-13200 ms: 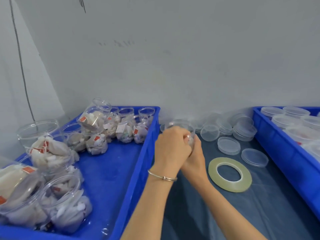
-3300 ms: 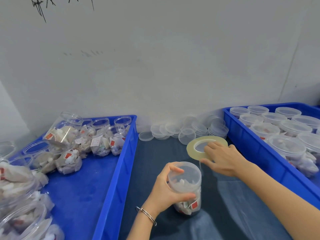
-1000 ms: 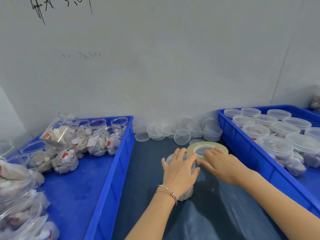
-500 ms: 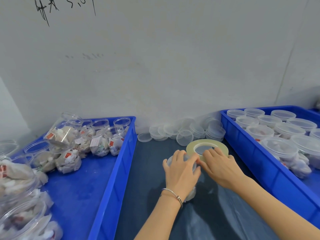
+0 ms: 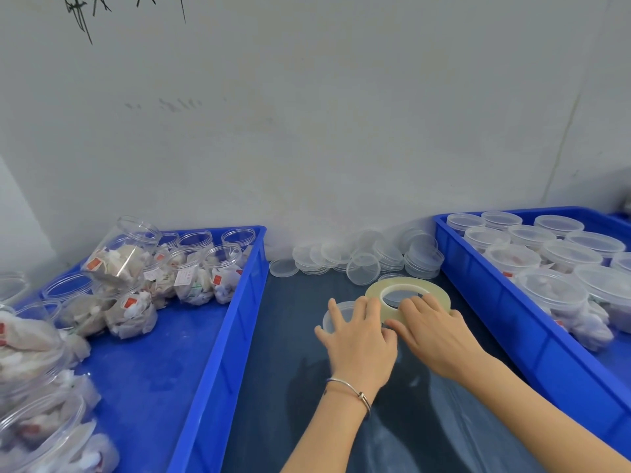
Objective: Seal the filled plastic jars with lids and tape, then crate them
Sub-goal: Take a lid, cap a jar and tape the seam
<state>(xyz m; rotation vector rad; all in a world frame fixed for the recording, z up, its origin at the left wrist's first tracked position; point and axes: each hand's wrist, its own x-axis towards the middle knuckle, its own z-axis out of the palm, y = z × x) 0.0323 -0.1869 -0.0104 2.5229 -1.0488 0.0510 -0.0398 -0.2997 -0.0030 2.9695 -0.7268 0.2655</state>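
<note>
Nearest the camera, a lidded jar (image 5: 336, 317) is being covered from above by the left hand (image 5: 358, 339), fingers spread and curved over the lid; most of the jar is being hidden beneath the palm. Just beside it, the tape roll (image 5: 408, 295) is being held by the right hand (image 5: 432, 332), fingers curled over its near rim. Whether a strip is being drawn across to the jar cannot be told.

Progress, as judged: this jar is being taped, not yet crated. To the right, the right crate (image 5: 532, 339) is being filled with sealed jars (image 5: 549, 295), a good number already standing lidded. To the left, the left crate (image 5: 218, 339) is holding open jars (image 5: 194, 268) of packed sachets, all without lids, so much is being left to do.

The work is being done on a dark blue surface (image 5: 290, 387) under a clear film, between the two crates. Farther back, loose lids (image 5: 363, 264) are being kept in low stacks against a pale grey wall (image 5: 307, 131), scrawled with black marks at top left.
</note>
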